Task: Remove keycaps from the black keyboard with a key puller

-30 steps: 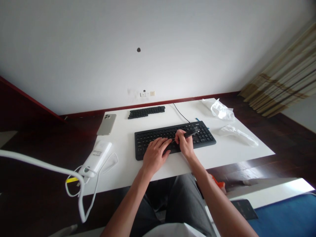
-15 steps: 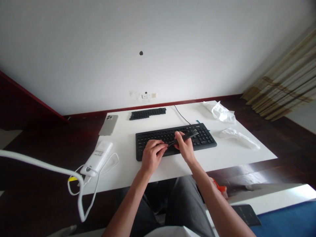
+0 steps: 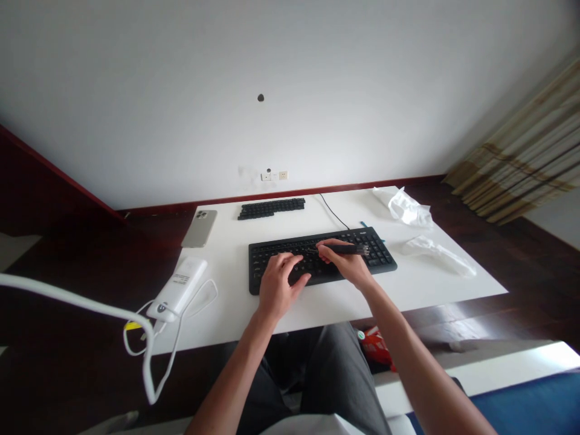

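The black keyboard (image 3: pixel 267 248) lies across the middle of the white table, with dark, cap-less spots among its keys. My right hand (image 3: pixel 342 260) is closed around a black-handled keycap puller (image 3: pixel 348 248). The puller's thin wire end points left, over the upper-middle keys; its thick end sticks out to the right over the number pad. Resting at the keyboard's left-centre, my left hand (image 3: pixel 278 281) has its thumb and fingers apart and holds nothing. Behind the keyboard, loose black keycaps (image 3: pixel 272 208) are laid out in rows.
A phone (image 3: pixel 199 228) and a white power bank (image 3: pixel 179 287) with a looping white cable (image 3: pixel 147 362) are on the left. Crumpled white plastic wrapping (image 3: pixel 403 205) and another clear wrapper (image 3: pixel 437 254) lie on the right. A black cord (image 3: pixel 334 211) runs behind the keyboard.
My right hand has shifted slightly right and up with the keycap puller, which now lies flatter. My left thumb and fingers have spread from their pinch near the puller's tip.
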`<state>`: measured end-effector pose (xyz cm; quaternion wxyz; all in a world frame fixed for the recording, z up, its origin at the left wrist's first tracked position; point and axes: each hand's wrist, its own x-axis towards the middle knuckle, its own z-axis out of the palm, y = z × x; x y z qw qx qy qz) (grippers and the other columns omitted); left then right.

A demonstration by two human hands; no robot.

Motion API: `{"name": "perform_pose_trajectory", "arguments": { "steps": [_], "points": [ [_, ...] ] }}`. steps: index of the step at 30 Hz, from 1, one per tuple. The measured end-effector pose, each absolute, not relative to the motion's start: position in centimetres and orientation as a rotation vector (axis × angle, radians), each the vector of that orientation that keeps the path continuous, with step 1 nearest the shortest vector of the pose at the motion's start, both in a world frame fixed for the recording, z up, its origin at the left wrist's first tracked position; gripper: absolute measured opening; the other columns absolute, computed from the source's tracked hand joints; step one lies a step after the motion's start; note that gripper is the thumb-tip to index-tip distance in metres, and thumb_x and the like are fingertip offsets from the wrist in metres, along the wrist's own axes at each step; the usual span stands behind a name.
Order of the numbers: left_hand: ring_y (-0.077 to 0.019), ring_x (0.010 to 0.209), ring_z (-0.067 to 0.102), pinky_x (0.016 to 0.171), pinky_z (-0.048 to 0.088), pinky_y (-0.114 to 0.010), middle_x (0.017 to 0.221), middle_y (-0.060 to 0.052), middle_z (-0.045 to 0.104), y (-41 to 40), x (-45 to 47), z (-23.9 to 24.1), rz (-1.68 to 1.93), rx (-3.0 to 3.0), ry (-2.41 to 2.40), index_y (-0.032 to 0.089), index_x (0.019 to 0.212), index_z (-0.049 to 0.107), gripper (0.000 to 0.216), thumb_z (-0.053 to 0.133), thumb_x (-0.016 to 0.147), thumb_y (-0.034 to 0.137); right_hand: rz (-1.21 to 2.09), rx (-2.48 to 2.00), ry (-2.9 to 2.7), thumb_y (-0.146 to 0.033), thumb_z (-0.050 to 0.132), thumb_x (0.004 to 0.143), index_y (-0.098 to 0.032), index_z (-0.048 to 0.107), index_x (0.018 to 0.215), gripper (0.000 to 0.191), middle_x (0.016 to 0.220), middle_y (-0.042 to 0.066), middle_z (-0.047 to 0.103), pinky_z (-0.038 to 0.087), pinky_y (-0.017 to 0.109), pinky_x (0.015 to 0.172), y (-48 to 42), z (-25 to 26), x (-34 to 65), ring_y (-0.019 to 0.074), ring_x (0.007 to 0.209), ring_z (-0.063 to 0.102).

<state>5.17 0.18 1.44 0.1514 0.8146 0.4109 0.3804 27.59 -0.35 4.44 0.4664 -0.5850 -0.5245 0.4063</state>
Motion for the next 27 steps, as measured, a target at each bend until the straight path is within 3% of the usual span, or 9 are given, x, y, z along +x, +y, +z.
{"name": "perform_pose_trajectory", "arguments": {
  "steps": [4, 16, 22, 27],
  "points": [
    [-0.0297, 0.118, 0.059, 0.104, 0.051, -0.047, 0.127, -0.008, 0.065, 0.0, 6.0, 1.7, 0.81, 2.522, 1.222, 0.025, 0.13, 0.067, 0.054, 0.087, 0.082, 0.041, 1.098, -1.485, -1.446, -0.061, 0.071, 0.088, -0.018, 0.076, 0.097, 0.043, 0.077, 0.005, 0.073, 0.055, 0.032, 0.068, 0.3, 4.5, 29.2, 0.0191, 0.07, 0.065],
    [-0.0267, 0.114, 0.059, 0.097, 0.048, -0.043, 0.12, -0.004, 0.066, -0.2, 6.9, 1.7, 0.71, 2.455, 1.292, 0.025, 0.121, 0.064, 0.049, 0.089, 0.081, 0.038, 1.234, -1.51, -1.508, -0.058, 0.069, 0.089, -0.016, 0.073, 0.081, 0.043, 0.066, 0.003, 0.068, 0.047, 0.024, 0.05, 2.5, 3.9, 30.1, 0.0128, 0.056, 0.057],
    [-0.0271, 0.114, 0.059, 0.097, 0.047, -0.044, 0.12, -0.005, 0.066, -0.5, 6.8, 1.8, 0.733, 2.475, 1.283, 0.024, 0.12, 0.062, 0.046, 0.087, 0.083, 0.037, 1.347, -1.543, -1.502, -0.053, 0.075, 0.085, -0.016, 0.073, 0.08, 0.038, 0.065, 0.004, 0.07, 0.055, 0.026, 0.055, 3.0, 4.9, 29.5, 0.0154, 0.059, 0.064],
    [-0.0281, 0.117, 0.057, 0.1, 0.047, -0.045, 0.126, -0.006, 0.064, -0.8, 6.9, 1.7, 0.776, 2.49, 1.301, 0.023, 0.13, 0.06, 0.056, 0.087, 0.082, 0.035, 1.409, -1.571, -1.567, -0.045, 0.075, 0.086, -0.015, 0.075, 0.079, 0.031, 0.07, 0.006, 0.074, 0.058, 0.026, 0.058, 4.0, 5.7, 29.1, 0.0169, 0.063, 0.068]
  ]
}}
